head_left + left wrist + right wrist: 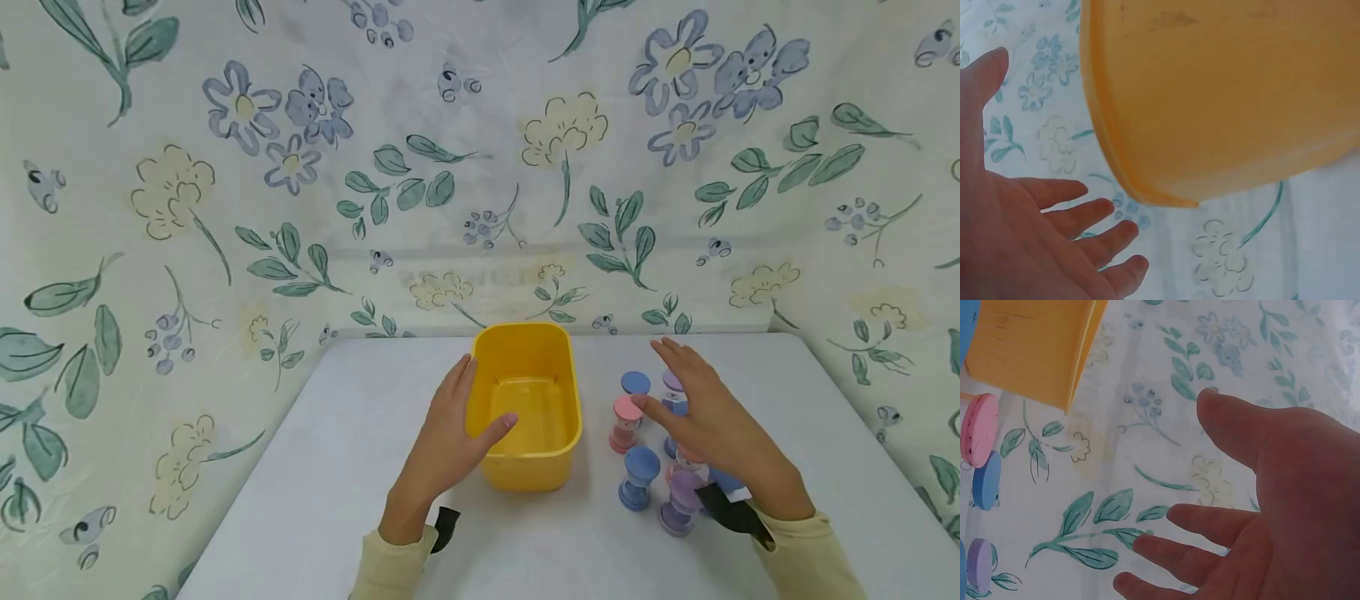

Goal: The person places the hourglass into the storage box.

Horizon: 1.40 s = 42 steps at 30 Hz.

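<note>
A yellow plastic bin point(531, 472) stands on the white table with nothing in it. Beside its left wall is my left hand point(450, 433), fingers straight and thumb spread over the near rim; the left wrist view shows a gap between the fingers and the bin point(1222, 106). My right hand point(712, 425) hovers with extended fingers over a group of small spool-shaped pieces with round caps, hiding some of them. Among these are a pink one point(624, 425), a blue one point(639, 479) and a purple one point(681, 502). Neither hand holds anything.
The white table point(360, 442) reaches back to a floral curtain point(480, 167), which also hangs at both sides. Another blue-capped piece point(635, 382) and a lilac-capped one point(672, 382) stand at the back of the group, right of the bin.
</note>
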Available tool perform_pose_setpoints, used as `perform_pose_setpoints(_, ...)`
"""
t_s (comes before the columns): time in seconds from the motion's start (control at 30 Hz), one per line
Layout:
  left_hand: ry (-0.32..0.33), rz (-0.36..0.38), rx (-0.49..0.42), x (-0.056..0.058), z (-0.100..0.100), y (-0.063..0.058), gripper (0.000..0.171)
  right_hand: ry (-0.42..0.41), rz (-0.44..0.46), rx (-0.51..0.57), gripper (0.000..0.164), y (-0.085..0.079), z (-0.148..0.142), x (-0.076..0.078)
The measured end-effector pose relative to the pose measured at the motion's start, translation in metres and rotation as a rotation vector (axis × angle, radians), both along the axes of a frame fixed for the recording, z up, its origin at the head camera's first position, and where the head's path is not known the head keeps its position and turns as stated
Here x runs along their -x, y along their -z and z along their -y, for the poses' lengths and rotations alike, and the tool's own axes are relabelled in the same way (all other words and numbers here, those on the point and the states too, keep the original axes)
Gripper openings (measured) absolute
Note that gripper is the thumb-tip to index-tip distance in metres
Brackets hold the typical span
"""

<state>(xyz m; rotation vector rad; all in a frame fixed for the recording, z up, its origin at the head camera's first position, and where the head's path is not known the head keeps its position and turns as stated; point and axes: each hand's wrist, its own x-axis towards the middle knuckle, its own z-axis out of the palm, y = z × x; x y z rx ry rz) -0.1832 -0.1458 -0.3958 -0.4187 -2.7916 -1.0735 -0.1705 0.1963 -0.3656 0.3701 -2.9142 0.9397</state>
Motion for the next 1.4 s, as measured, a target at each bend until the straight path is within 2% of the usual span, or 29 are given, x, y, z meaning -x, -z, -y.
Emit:
perform_pose_setpoints(0.17,-0.017,0.077,-0.076,-0.003,0.006,0.008,0.11,-0.008,0.005,0.032,0.09,0.002,-0.006,-0.003)
perform_pose_setpoints(0.4,-0.084,0.165,-0.143,-0.004,0.01,0.02,0.118,-0.016,-0.014,0.105,0.08,0.005,-0.019,-0.004)
perform_pose_setpoints(0.6,-0.091,0.202,-0.182,-0.002,0.011,0.03,0.119,-0.01,-0.044,0.145,0.074,0.008,-0.032,-0.005)
perform_pose_setpoints(0.8,-0.064,0.194,-0.232,-0.002,0.01,0.039,0.115,0.001,-0.1,0.158,0.068,0.012,-0.039,-0.008)
perform_pose_setpoints(0.97,0.002,0.146,-0.297,-0.001,0.011,0.045,0.109,-0.002,-0.178,0.177,0.06,0.018,-0.046,-0.009)
perform_pose_setpoints(1.1,0.05,0.144,-0.35,0.0,0.011,0.049,0.109,0.003,-0.204,0.197,0.058,0.023,-0.053,-0.01)
perform_pose_setpoints(1.2,0.054,0.151,-0.373,0.0,0.01,0.05,0.112,0.015,-0.216,0.209,0.056,0.027,-0.058,-0.012)
perform_pose_setpoints(1.4,0.004,0.167,-0.373,-0.001,0.007,0.05,0.116,0.028,-0.238,0.237,0.053,0.035,-0.068,-0.015)
